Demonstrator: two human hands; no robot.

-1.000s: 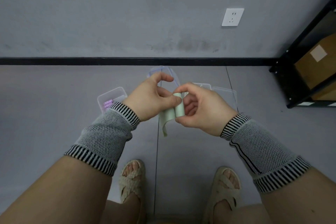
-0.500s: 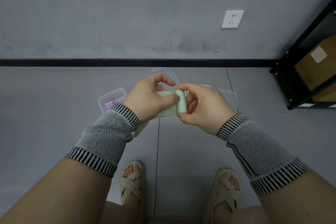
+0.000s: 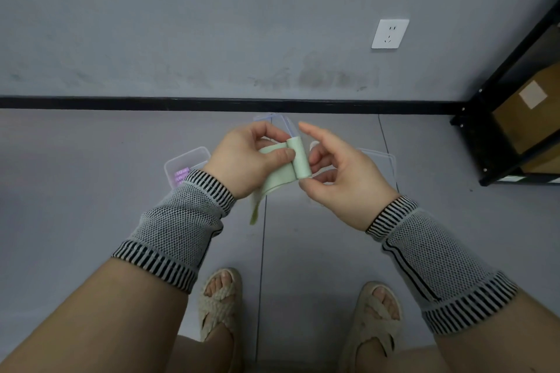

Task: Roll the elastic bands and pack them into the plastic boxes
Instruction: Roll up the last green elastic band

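Elastic band, pale green, was held above the floor between both hands; one end was wound into a tight roll, the flat tail drooping under the left hand, whose thumb pinched it; the right hand gripped the roll's lower end, forefinger outstretched.

Your pale green elastic band looks matt and stretchy; the plastic box is clear, wrist sleeves knit mesh.
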